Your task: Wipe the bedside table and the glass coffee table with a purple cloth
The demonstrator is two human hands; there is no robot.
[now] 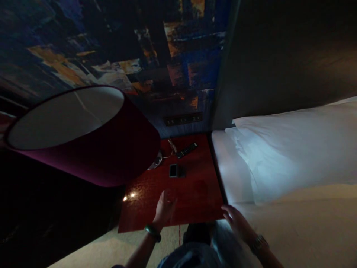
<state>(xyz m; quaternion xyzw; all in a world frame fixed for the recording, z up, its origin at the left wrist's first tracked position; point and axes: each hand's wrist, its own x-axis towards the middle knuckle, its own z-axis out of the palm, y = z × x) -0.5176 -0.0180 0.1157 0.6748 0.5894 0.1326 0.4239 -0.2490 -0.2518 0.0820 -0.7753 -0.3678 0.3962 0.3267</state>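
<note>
I count two hands of mine, one remote, one small dark device, one lamp and one pillow. My left hand (164,208) hovers over the near part of the red-brown surface (195,193), its grip loose and open, fingers spread, holding nothing; a green bangle (153,232) sits on that wrist. My right hand (237,221) is at the near right corner of the surface, beside the bed (306,223), also open and empty, with a watch (259,243) on the wrist. The small dark device (173,170) lies flat mid-surface, apart from my left hand; the remote (186,150) lies farther back near the wall. The big maroon lampshade (83,137) overhangs the surface's left side and hides part of it. A white pillow (292,149) rests on the bed.
</note>
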